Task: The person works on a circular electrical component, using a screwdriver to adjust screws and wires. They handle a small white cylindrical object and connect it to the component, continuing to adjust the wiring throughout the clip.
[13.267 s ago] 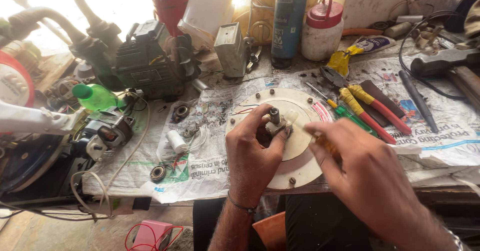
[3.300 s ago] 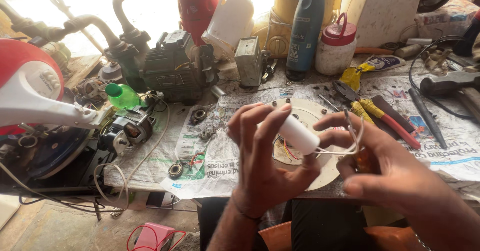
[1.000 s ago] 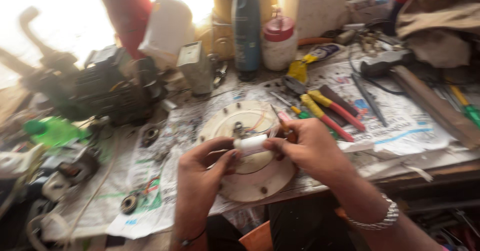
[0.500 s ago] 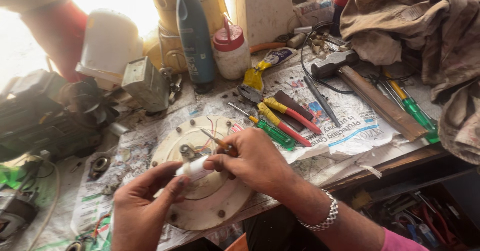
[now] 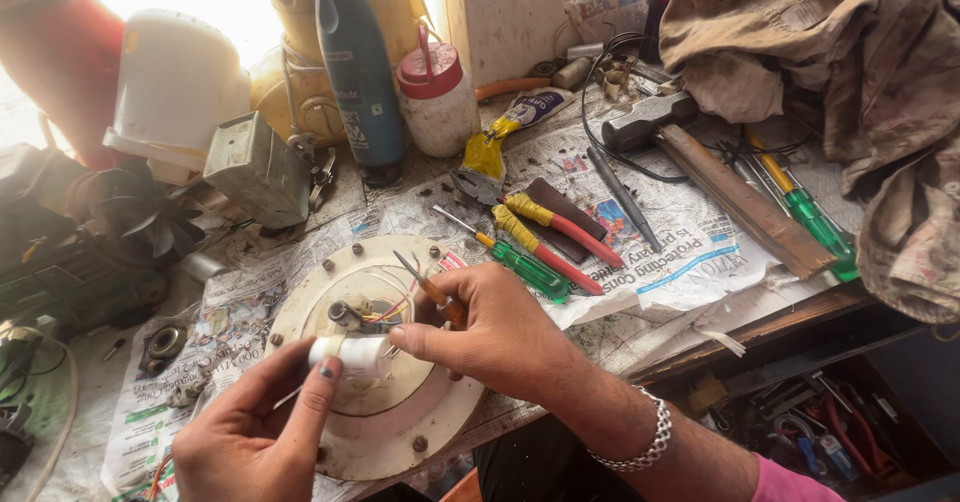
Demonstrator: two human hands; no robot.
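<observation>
1. Both hands share one grip: the left hand [image 5: 255, 432] pinches the near end of a small white cylinder [image 5: 350, 354] between thumb and fingers, and the right hand [image 5: 490, 327] pinches its other end with thumb and forefinger.
2. Tucked in the right hand as well is a small orange-handled screwdriver [image 5: 432, 290], its tip pointing up and away.
3. That cylinder hangs just above a round cream motor plate [image 5: 400, 432] lying on newspaper [image 5: 680, 252] on the worktop; thin coloured wires [image 5: 392, 311] rise from the plate's middle.
4. Just beyond the right hand lie a green-handled screwdriver [image 5: 520, 265] and pliers with yellow and red grips [image 5: 560, 232].
5. Farther back stand a blue bottle [image 5: 355, 62], a white jar with a red lid [image 5: 437, 97] and a hammer [image 5: 700, 162].
6. A stained cloth [image 5: 850, 82] is heaped at the far right.
</observation>
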